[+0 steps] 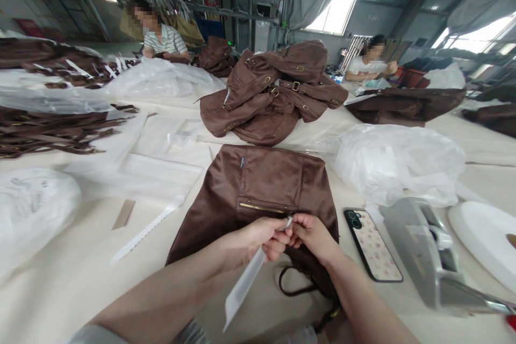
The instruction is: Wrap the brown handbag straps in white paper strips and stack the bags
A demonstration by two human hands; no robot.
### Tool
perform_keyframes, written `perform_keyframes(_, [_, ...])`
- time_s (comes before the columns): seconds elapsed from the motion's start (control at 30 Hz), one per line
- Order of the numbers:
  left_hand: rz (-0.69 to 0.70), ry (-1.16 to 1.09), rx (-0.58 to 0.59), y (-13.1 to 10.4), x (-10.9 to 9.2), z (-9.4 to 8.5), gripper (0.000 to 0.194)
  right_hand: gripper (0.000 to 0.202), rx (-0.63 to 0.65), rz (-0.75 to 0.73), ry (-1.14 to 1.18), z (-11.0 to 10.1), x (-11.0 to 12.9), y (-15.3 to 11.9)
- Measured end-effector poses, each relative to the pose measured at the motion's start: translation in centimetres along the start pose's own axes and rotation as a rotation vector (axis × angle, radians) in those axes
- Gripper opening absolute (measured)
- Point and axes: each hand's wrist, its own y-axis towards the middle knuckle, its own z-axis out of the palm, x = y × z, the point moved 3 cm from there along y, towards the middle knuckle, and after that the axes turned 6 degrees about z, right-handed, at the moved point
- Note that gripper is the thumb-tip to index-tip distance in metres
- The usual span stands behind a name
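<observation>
A brown leather-like bag lies flat on the table in front of me, its zipper running across below a pocket panel. Over the bag, just under the zipper's right end, my left hand is closed around a white strip, which hangs down toward me. My right hand touches the left one, its fingers pinched at the upper end of the strip by the zipper pull. What exactly the right fingertips grip is too small to tell. A thin brown strap loops below the hands.
A phone, a grey tape dispenser and a white roll lie to the right. Brown bags are piled ahead, with clear plastic beside them. Brown straps lie left. Two people sit across the table.
</observation>
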Motion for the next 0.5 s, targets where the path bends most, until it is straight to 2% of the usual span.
perform_keyframes(0.07, [-0.008, -0.115, 0.01, 0.2, 0.3, 0.2, 0.027, 0.023, -0.033, 0.002, -0.026, -0.1, 0.0, 0.3])
perform_keyframes(0.13, [0.009, -0.118, -0.039, 0.3, 0.5, 0.2, 0.031, 0.024, -0.072, 0.037, -0.052, -0.1, -0.1, 0.6])
perform_keyframes(0.27, [0.094, 0.063, -0.167, 0.4, 0.1, -0.1, 0.033, 0.025, -0.157, 0.067, -0.117, 0.0, 0.4, 0.6])
perform_keyframes(0.37, [0.266, 0.505, -0.331, 0.1, -1.0, -0.4, 0.038, 0.018, -0.178, 0.041, -0.144, -0.2, 0.7, 0.1])
perform_keyframes(0.43, [0.449, 0.965, -0.485, -0.4, -1.9, -0.1, 0.038, 0.013, -0.183, 0.034, -0.125, -0.5, 0.6, -0.4])
perform_keyframes(0.5, [0.552, 1.415, -0.585, -1.0, -2.3, 0.6, 0.035, 0.015, -0.196, 0.037, -0.063, -1.0, 0.5, -0.7])
